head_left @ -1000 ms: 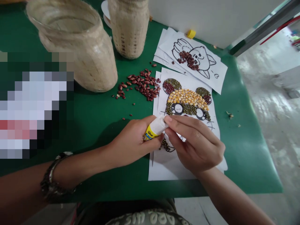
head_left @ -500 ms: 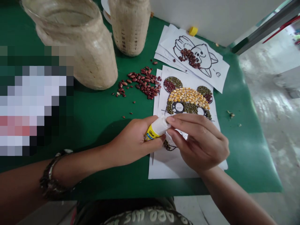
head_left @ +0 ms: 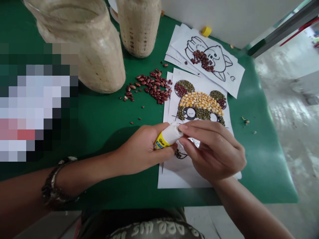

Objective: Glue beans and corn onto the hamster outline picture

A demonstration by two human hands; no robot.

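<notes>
A yellow-and-white glue stick (head_left: pixel 167 138) lies tilted in my left hand (head_left: pixel 139 149), thumb and fingers wrapped round its labelled body. The thumb and forefinger of my right hand (head_left: pixel 216 149) pinch at its white upper end; whether a cap or bare glue is under the fingertips is hidden. Beneath both hands is a sheet of paper (head_left: pixel 174 176) bearing an animal-face picture. Yellow corn kernels (head_left: pixel 199 101) cover its forehead, green mung beans (head_left: pixel 203 114) surround the eyes, and both ears hold green and red beans. Shiny wet-looking patches show on the lower face, partly behind my right hand.
Loose red beans (head_left: pixel 157 86) are heaped left of the sheet. Behind it, more papers carry a fox-like drawing (head_left: pixel 216 58) with red beans on it. Two large twine-covered jars (head_left: pixel 99 59) stand at the back left. A yellow block (head_left: pixel 206 32) sits by the white panel.
Both hands stay on the glue stick, the right hand shifting very slightly to the right. The view has tilted a little; nothing else visibly differs.
</notes>
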